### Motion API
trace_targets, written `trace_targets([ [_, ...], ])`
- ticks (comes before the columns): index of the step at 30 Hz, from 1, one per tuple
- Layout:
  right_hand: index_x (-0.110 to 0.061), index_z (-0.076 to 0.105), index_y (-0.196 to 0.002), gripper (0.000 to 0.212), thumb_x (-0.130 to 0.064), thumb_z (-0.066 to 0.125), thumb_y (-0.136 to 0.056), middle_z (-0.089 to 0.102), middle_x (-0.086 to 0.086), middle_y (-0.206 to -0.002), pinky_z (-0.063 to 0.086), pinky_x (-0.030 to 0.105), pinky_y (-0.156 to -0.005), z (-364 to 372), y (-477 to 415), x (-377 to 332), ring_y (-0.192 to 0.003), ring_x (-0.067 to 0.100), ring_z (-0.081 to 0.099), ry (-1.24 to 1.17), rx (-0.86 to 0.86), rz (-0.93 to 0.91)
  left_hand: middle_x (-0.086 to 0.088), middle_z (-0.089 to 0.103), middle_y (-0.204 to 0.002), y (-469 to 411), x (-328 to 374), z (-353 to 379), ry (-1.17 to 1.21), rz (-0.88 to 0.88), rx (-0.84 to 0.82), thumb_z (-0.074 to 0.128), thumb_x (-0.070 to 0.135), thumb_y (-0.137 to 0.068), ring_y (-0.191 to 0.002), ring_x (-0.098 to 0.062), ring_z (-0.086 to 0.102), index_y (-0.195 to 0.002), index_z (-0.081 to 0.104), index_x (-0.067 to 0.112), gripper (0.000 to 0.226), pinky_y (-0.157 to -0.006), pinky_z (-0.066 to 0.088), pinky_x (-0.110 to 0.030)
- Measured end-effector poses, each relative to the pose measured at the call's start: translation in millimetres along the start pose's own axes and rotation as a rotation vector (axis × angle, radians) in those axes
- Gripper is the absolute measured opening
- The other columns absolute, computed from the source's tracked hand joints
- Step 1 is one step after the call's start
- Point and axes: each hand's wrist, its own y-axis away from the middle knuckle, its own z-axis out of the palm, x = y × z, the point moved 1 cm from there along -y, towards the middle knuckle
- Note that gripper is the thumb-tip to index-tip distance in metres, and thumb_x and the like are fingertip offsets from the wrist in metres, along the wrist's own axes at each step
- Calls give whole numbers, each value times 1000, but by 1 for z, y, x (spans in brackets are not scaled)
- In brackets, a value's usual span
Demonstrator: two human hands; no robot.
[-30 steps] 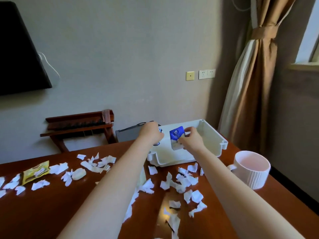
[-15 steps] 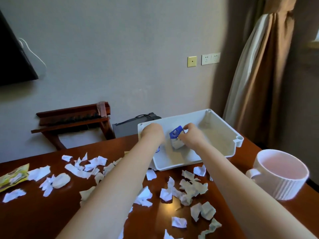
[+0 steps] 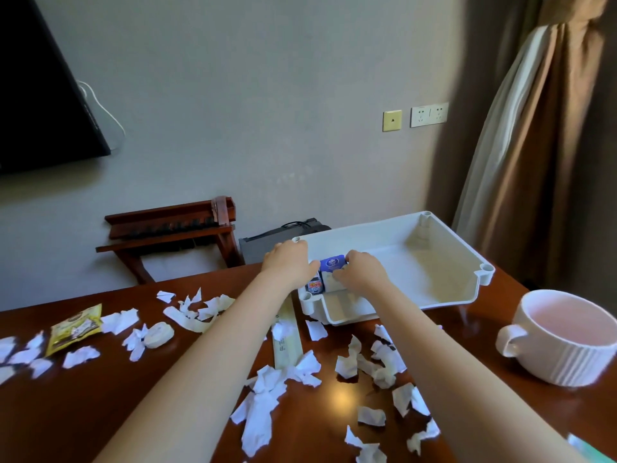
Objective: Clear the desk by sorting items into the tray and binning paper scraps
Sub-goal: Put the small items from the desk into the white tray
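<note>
Reaching hands [image 3: 325, 269] over tray [image 3: 444, 248]

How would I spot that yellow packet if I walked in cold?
Start at the brown desk and look to its far left side, among the white paper scraps. The yellow packet lies flat there, the only coloured, printed thing among the torn white pieces.

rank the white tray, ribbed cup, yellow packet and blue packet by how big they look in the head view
1. white tray
2. ribbed cup, though nearer the camera
3. yellow packet
4. blue packet, partly hidden by the hands, so unsure
</note>
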Motion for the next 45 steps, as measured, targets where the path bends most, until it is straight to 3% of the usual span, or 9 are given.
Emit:
trace_targets([
  [3,-10,48,-123,38,-31,47,-90,50,11,-126,41,38,-92,-9,9,-1,-121,31,41,101,27,-28,-13,53,-125,4,-2,-5,24,-8,-1,42,39,-94,-116,-31,48,-122,49,9,41,-89,44,-41],
  [8,-13,42,-136,47,-31,48,-93,46,11,-135,41,40,-95,-44,43,-6,-125,31,39,87,142,-117,-9,44,-140,35,1,-27,52,7,53,40,39,-95,-129,-29,39,-137,42,11,50,-99,38,-43],
  [13,-13,53,-126,38,-29,52,-91,55,9,-126,46,41,-92,-75,108,-9,-117,29,47,35,295,-228,-8,47,-137,97,13,-49,106,79,146,44,39,-94,-125,-28,42,-130,48,10,46,-97,41,-42],
  [19,-16,58,-119,31,-28,53,-91,60,5,-118,52,40,-85,-88,197,4,-101,21,58,8,336,-282,-6,50,-131,181,29,-54,192,121,159,46,35,-93,-122,-26,42,-123,55,14,38,-95,41,-38],
  [26,-17,63,-111,25,-26,53,-90,67,4,-111,51,30,-74,-92,278,63,-92,20,62,31,356,-124,-5,49,-135,244,48,-27,300,181,-6,50,35,-93,-121,-21,46,-127,53,15,40,-98,42,-34],
  [32,-22,47,-131,49,-43,55,-88,48,5,-138,37,48,-103,-100,308,128,-127,28,42,242,231,206,-5,46,-141,263,70,0,315,185,-158,52,33,-90,-124,-22,47,-133,48,15,47,-101,42,-34],
  [36,-24,38,-137,65,-58,54,-84,45,7,-139,35,48,-104,-99,311,148,-129,31,40,202,162,281,-5,43,-144,267,83,12,343,156,-138,53,33,-90,-128,-23,45,-137,45,16,50,-104,42,-37],
  [41,-16,40,-134,66,-44,65,-81,46,10,-133,38,42,-100,-94,310,141,-124,30,42,234,154,248,-4,47,-139,262,76,21,336,111,-54,52,32,-92,-122,-21,48,-131,51,16,43,-100,45,-35],
  [45,-15,51,-123,53,-22,72,-76,55,6,-120,48,32,-79,-90,297,123,-104,21,56,26,81,203,-5,49,-135,243,57,21,317,30,24,52,31,-93,-121,-21,47,-128,53,15,39,-96,43,-33],
])
